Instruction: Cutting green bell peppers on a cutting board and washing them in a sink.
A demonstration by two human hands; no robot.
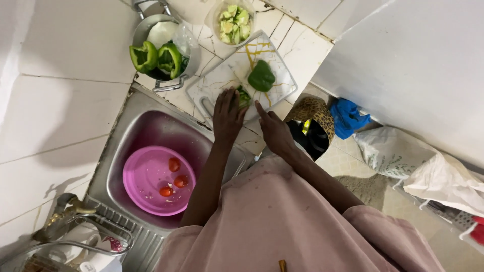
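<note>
Hands: both over the near edge of the cutting board [229, 68], apart from each other.
Left hand [228, 117]: palm down, fingers held close together, fingertips pressed on a small green pepper piece [244, 95] at the board's near edge.
Right hand [275, 132]: just right of the left, index finger stretched toward the board, other fingers curled; whether anything was pinched, cannot tell.
Pepper half [261, 76]: large, green, flat on the board's middle, just beyond both hands, untouched.
Board: white marble-look with yellow veins, set at an angle on the white tiled counter [302, 50].
Metal pot [160, 48]: left of the board, two cut green pepper halves [156, 56] resting in it.
Clear bowl [233, 22]: beyond the board, filled with pale green chopped pieces.
Steel sink [128, 133]: left of and below the left arm, pink basin [151, 179] inside.
Tomatoes [174, 179]: three, small and red, lying in the basin, well apart from the hands.
Brass tap [63, 214]: at the lower left corner, beside the sink.
Floor, right side: leopard-print bag [315, 113], blue cloth [348, 117], white sacks [418, 166].
</note>
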